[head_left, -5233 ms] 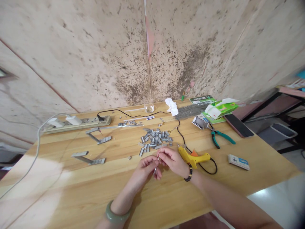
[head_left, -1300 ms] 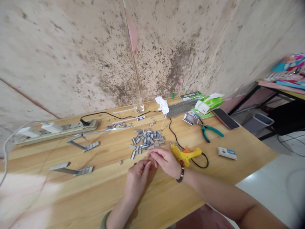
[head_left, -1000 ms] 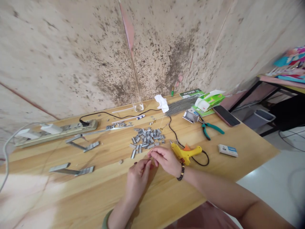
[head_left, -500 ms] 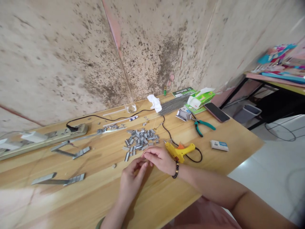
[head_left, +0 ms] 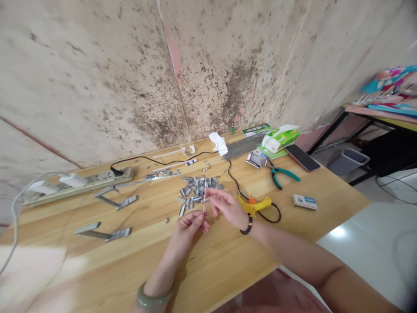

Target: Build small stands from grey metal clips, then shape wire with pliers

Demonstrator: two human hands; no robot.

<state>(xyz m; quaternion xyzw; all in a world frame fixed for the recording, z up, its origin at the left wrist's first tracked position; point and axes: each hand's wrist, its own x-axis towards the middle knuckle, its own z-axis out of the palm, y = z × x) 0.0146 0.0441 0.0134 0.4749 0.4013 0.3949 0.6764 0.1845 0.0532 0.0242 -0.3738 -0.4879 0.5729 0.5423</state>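
A thin pale strand [head_left: 204, 203] stands nearly upright between my hands; whether it is stiff or soft I cannot tell. Its lower end is pinched in my left hand [head_left: 186, 229], just above the table. Higher up, the bent fingers of my right hand [head_left: 230, 209] close against the strand at their tips. Behind both hands lies a loose pile of small grey metal pieces [head_left: 192, 191]. A yellow glue gun [head_left: 262, 205] rests beside my right hand, its nozzle end hidden by that hand.
Two angled grey metal assemblies [head_left: 103, 234] stand at left, near a power strip [head_left: 97, 184]. To the right are teal-handled pliers [head_left: 285, 174], a small box [head_left: 305, 202], a phone [head_left: 302, 157] and a green tissue pack [head_left: 280, 138]. Thin grey wires [head_left: 246, 145] lie at the back.
My hands, close together before, have parted a little, with the right one higher. The pale strand now shows between them. The camera view has shifted left, so everything sits further right.
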